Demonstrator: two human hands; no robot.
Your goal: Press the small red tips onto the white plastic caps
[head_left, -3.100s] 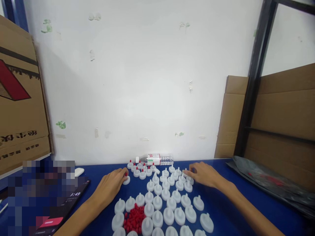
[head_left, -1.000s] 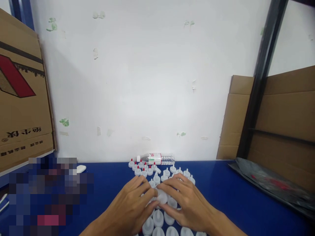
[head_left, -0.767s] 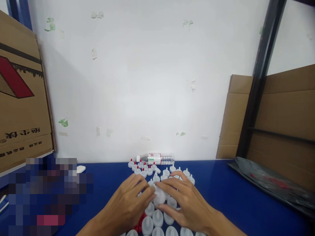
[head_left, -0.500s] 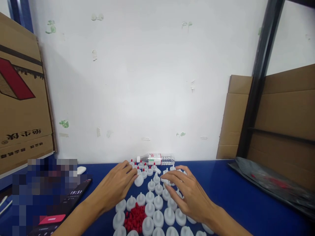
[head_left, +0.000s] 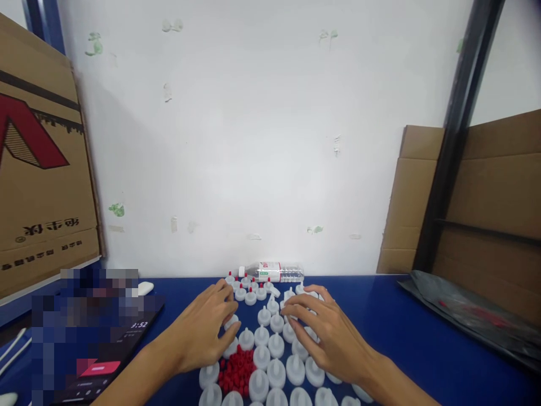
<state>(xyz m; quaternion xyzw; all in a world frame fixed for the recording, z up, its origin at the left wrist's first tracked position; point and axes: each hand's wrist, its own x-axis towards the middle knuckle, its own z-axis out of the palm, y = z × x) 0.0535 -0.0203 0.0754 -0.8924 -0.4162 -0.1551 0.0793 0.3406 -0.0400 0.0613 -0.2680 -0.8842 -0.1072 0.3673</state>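
My left hand (head_left: 211,328) is held low over the left side of a group of white nozzle caps (head_left: 276,345), its thumb and fingers apart. A white cap (head_left: 230,321) shows in the gap between thumb and forefinger, partly hidden by the hand; it looks loose there. My right hand (head_left: 323,327) hovers with curved, spread fingers over the right part of the group and hides several caps. Small red tips (head_left: 237,371) lie in a pile among the nearer white caps. Farther back stand several white caps with red tips (head_left: 251,296).
A clear plastic bottle (head_left: 279,272) lies on its side against the wall. At left are a phone (head_left: 114,361), a white rounded object (head_left: 146,288) and a large cardboard box (head_left: 42,169). A grey plastic bag (head_left: 465,316) lies at right beside cardboard sheets (head_left: 414,197).
My left hand has moved nearer, its thumb and fingers wider apart around the white cap, which has shifted left and closer. The right hand stays over the caps. The view has shifted slightly.
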